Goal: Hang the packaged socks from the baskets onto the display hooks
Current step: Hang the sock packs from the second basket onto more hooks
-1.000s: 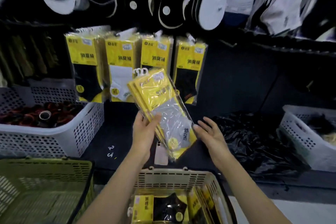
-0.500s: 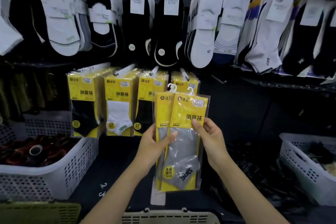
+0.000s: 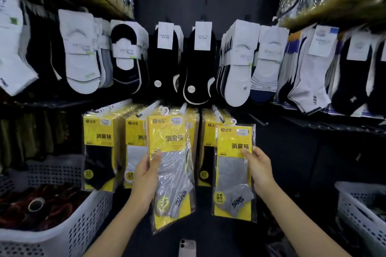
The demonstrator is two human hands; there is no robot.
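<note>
My left hand (image 3: 146,175) grips a yellow pack of grey socks (image 3: 171,165), possibly more than one stacked, held up in front of the hanging yellow packs. My right hand (image 3: 259,167) holds a separate yellow pack of grey socks (image 3: 234,171) by its right edge, its white hanger near the rightmost filled display hook (image 3: 217,113). Rows of yellow sock packs (image 3: 100,148) hang on white-tipped hooks (image 3: 117,104) behind. A bare dark hook (image 3: 258,120) sticks out just to the right.
Loose white and black socks (image 3: 198,64) hang on the row above. A white basket (image 3: 62,225) with dark red items stands at lower left, another white basket (image 3: 359,208) at lower right. A phone (image 3: 187,247) lies at the bottom centre.
The packs held together in both hands have been split: the right hand carried one pack rightward, the left keeps the rest. My view has tilted upward, so the basket below is out of frame.
</note>
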